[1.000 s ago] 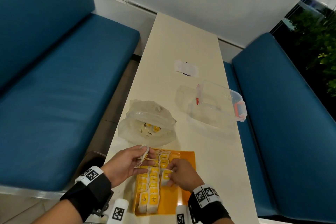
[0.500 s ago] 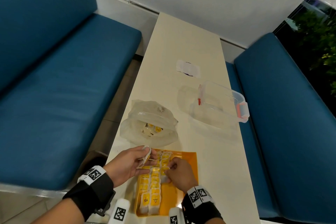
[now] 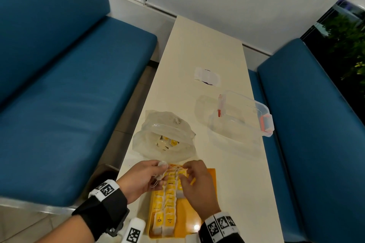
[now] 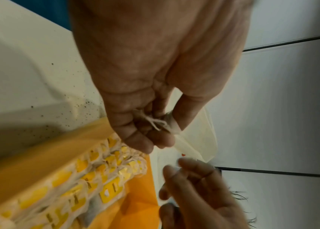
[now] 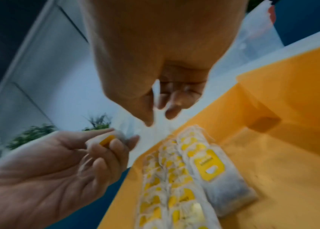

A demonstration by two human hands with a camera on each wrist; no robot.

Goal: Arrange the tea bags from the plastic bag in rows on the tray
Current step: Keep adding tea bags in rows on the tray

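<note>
A tea bag [image 5: 106,141] is pinched in the left hand [image 3: 142,180], above the far left corner of the tray [image 3: 207,199]; the right hand [image 3: 194,181] hovers loose-fingered, nothing held. Trailing strings could be snagged — laid rows [image 3: 167,199] dragged askew. Room remains on the tray's right side, while the plastic bag [image 3: 164,136] crowds its far edge.

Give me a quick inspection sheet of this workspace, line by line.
Surface: cream table, narrow.
Job's things: orange tray with rows of tea bags; plastic bag beyond it, some bags inside.
Clutter: clear lidded container; white paper scrap.
Grippers: left hand holds a tea bag; right hand over the tray, fingers curled, apparently empty.
Cables: nothing seen.
Surroundings: blue benches either side, white wall, plant.
</note>
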